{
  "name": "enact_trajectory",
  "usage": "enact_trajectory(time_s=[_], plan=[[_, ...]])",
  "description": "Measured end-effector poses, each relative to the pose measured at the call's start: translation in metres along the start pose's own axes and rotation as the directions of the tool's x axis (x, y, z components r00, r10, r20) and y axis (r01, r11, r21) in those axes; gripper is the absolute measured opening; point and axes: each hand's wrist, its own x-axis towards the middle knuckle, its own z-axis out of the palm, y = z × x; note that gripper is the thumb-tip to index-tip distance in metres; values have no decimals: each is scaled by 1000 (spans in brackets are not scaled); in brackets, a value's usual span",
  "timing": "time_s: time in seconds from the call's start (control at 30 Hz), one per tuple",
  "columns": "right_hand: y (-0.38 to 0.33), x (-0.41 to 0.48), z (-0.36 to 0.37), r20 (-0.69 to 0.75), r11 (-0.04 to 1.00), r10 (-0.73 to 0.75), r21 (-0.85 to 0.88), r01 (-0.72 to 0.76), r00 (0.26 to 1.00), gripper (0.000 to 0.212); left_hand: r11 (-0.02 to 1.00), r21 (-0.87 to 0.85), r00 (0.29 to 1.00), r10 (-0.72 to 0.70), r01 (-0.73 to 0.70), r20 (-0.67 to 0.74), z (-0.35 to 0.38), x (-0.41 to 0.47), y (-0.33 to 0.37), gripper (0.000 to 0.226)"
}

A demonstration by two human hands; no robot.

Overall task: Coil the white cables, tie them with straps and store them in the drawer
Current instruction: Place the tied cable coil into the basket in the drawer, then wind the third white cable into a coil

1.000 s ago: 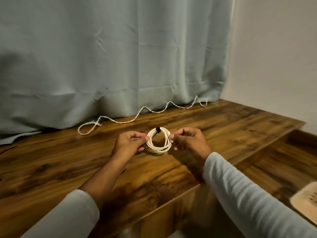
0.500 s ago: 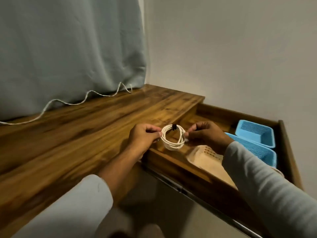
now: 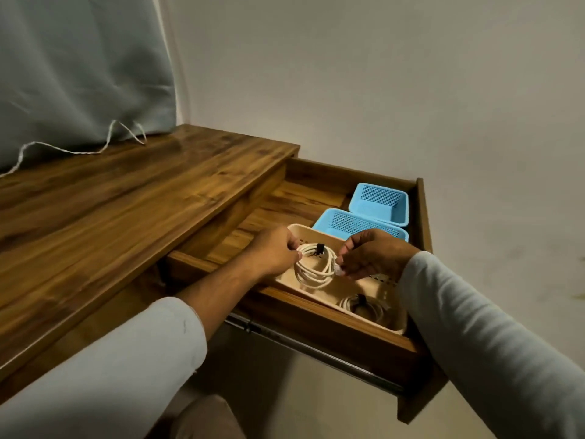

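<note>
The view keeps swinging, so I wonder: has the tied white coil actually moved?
Yes. The coil went right, off the desktop, and is now over the beige basket in the drawer.

I can read no words, numbers, brands or signs anywhere here. Nothing legible stands on the coiled cable [image 3: 316, 278] I hold or on its black strap [image 3: 319, 248]. The same goes for the cream basket [image 3: 357, 288], the blue baskets [image 3: 378, 205] to the far right, and the wood of the drawer [image 3: 316, 321].
</note>
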Motion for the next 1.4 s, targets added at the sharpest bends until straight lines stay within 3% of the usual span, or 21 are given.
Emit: enact_trajectory(time_s=[0.13,0.27,0.4,0.5,0.6,0.67,0.87,1.13,1.27,1.4], plan=[[23,3,-4,32,997,50,-59,-49,998,16,988,152,990,-25,4,138,16,2,7,23],[29,11,1,10,965,38,-261,-35,999,19,963,269,967,-74,6,242,22,5,10,27],[27,12,9,-44,819,24,-573,-44,999,21,940,340,942,-94,-23,323,24,7,11,28],[22,12,14,-43,714,14,-699,-40,999,23,926,375,937,-86,-50,339,21,6,12,29],[13,16,18,-40,659,8,-751,-35,999,14,928,364,972,-3,-86,237,12,1,11,30],[-2,19,24,-28,676,-15,-737,-10,1000,11,946,306,990,68,-104,125,0,-2,6,28],[-76,35,75,17,724,-239,-664,190,971,9,954,279,972,163,-110,-172,-80,-18,-23,27],[-175,73,231,241,692,-422,-536,483,874,14,959,247,901,-16,136,-433,-204,-82,-135,26],[-209,82,341,368,667,-505,-408,623,781,5,936,191,810,-139,295,-569,-255,-143,-203,25],[-226,87,447,458,683,-528,-271,678,715,27,883,129,705,-265,452,-658,-289,-212,-272,24]])
